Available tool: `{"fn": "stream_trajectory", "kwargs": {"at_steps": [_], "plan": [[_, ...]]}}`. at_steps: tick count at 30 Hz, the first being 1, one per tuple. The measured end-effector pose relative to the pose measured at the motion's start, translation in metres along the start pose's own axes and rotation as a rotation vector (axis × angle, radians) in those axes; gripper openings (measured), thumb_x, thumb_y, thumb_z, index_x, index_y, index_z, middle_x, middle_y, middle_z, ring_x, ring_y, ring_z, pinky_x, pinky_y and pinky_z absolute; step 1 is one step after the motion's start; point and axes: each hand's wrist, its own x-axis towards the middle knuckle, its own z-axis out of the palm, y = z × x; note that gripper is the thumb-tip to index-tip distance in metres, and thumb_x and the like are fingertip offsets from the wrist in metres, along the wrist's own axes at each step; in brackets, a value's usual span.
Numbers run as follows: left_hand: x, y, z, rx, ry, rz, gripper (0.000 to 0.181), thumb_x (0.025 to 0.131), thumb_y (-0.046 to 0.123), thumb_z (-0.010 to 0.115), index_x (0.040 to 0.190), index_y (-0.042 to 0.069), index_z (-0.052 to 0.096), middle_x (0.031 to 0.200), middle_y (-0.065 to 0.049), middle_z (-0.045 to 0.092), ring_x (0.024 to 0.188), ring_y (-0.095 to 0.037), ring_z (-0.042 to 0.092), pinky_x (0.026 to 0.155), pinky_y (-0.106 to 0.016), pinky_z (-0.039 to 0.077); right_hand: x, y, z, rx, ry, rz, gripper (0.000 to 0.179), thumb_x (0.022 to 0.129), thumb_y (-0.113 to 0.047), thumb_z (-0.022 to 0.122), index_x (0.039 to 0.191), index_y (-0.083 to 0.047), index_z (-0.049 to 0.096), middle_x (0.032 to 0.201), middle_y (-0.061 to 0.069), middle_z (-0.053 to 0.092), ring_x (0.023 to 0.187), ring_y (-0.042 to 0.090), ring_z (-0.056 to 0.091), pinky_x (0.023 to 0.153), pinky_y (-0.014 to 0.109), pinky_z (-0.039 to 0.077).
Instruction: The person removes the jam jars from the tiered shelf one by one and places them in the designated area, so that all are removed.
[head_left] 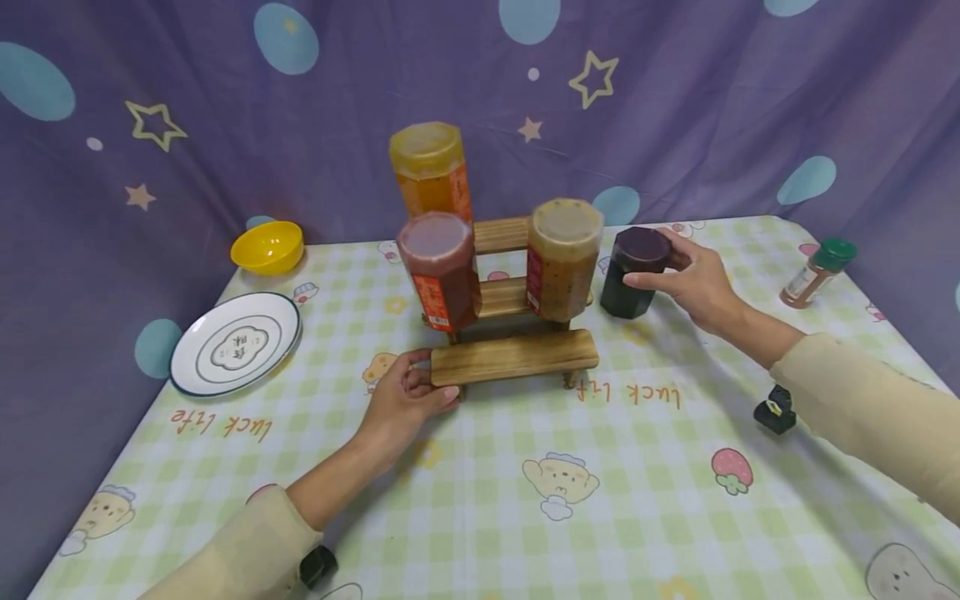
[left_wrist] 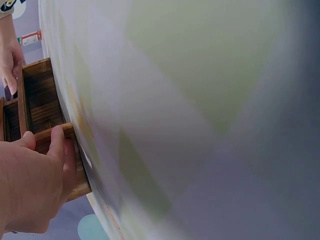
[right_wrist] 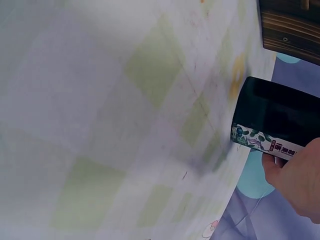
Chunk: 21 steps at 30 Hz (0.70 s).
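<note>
A tiered wooden rack (head_left: 517, 357) stands mid-table with three jars on it. An orange-yellow jar (head_left: 431, 187) is highest; a reddish jar (head_left: 442, 271) and a tan, speckled jar (head_left: 562, 258) sit on the step below, while the front step is bare. My left hand (head_left: 401, 398) grips the left end of that front step, fingers and thumb around its edge, also seen in the left wrist view. To the right of the rack, my right hand (head_left: 693, 279) holds a dark jar (head_left: 630, 287) near its lid. A printed label (right_wrist: 267, 140) shows on it in the right wrist view.
At the left are a white plate (head_left: 191, 354) with a dark rim and a yellow bowl (head_left: 270, 248) behind it. A small green-capped bottle (head_left: 813, 275) stands at the far right. A purple curtain (head_left: 352, 108) hangs behind the checked tablecloth (head_left: 480, 500).
</note>
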Motion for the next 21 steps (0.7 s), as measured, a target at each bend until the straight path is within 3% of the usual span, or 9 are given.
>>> {"fn": "stream_trajectory", "kwargs": {"at_steps": [7,10,13,17,21], "plan": [[0.000,0.000,0.000,0.008,0.002,0.000,0.065,0.088,-0.007,0.064,0.143,0.003,0.032,0.116,-0.022,0.055,0.098,-0.024,0.062,0.091,-0.034,0.057,0.001,0.004,-0.002,-0.087,-0.006,-0.101,0.071,0.076,-0.007,0.082,0.139,-0.011,0.052,0.122,-0.007,0.062,0.102,0.003,0.058,0.077,0.010,0.052],[0.000,0.000,0.000,0.004,0.002,-0.002,0.065,0.088,-0.008,0.064,0.143,0.004,0.032,0.117,-0.023,0.054,0.100,-0.025,0.062,0.091,-0.035,0.057,0.000,0.001,-0.004,-0.154,-0.027,-0.091,0.070,0.077,-0.011,0.082,0.140,-0.012,0.051,0.122,-0.002,0.060,0.102,0.002,0.058,0.074,0.010,0.051],[0.000,0.000,0.000,0.004,0.001,-0.003,0.065,0.088,-0.008,0.064,0.143,0.004,0.032,0.118,-0.023,0.054,0.101,-0.026,0.062,0.091,-0.034,0.057,0.001,-0.007,-0.008,-0.207,-0.090,-0.029,0.070,0.081,-0.017,0.079,0.143,-0.013,0.045,0.130,0.003,0.054,0.111,0.007,0.054,0.075,0.011,0.049],[0.000,0.000,0.000,0.008,0.004,-0.006,0.065,0.088,-0.007,0.065,0.143,0.005,0.032,0.118,-0.023,0.054,0.101,-0.026,0.062,0.090,-0.034,0.057,0.007,-0.026,-0.015,-0.191,-0.157,0.055,0.073,0.089,-0.024,0.071,0.149,-0.013,0.032,0.147,0.012,0.037,0.131,0.024,0.039,0.097,0.029,0.045],[0.000,0.000,0.000,0.005,0.000,-0.005,0.065,0.088,-0.007,0.065,0.143,0.004,0.032,0.118,-0.023,0.054,0.101,-0.028,0.062,0.091,-0.034,0.057,0.016,-0.052,-0.021,-0.177,-0.130,0.035,0.073,0.091,-0.027,0.068,0.151,-0.011,0.030,0.150,0.017,0.033,0.137,0.031,0.032,0.111,0.049,0.035]]}}
